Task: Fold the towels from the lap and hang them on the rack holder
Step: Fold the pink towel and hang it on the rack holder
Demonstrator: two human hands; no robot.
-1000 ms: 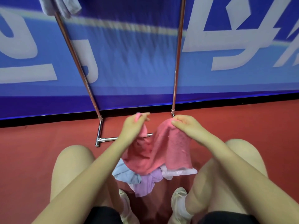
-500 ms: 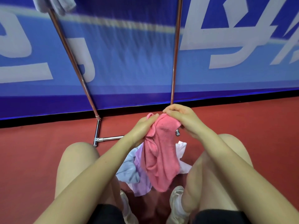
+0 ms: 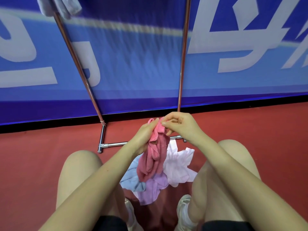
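Note:
A pink towel (image 3: 155,157) hangs bunched between my knees. My left hand (image 3: 143,137) grips its upper part from the left, and my right hand (image 3: 180,126) pinches its top edge from the right. Below it lies a heap of a light blue towel (image 3: 131,177), a lilac towel (image 3: 152,189) and a pale pink towel (image 3: 179,165). The metal rack holder (image 3: 78,64) stands ahead, with a second upright pole (image 3: 183,52) and a low crossbar (image 3: 115,144). A grey towel (image 3: 60,5) hangs at the rack's top left.
A blue banner wall (image 3: 136,64) stands right behind the rack. The floor (image 3: 41,155) is red. My bare knees (image 3: 80,165) flank the heap, and my white shoes (image 3: 184,209) sit on the floor below it.
The pink towel went from spread wide between both hands to gathered into a narrow bunch. My hands came together at its top, and the pale pink towel below became visible.

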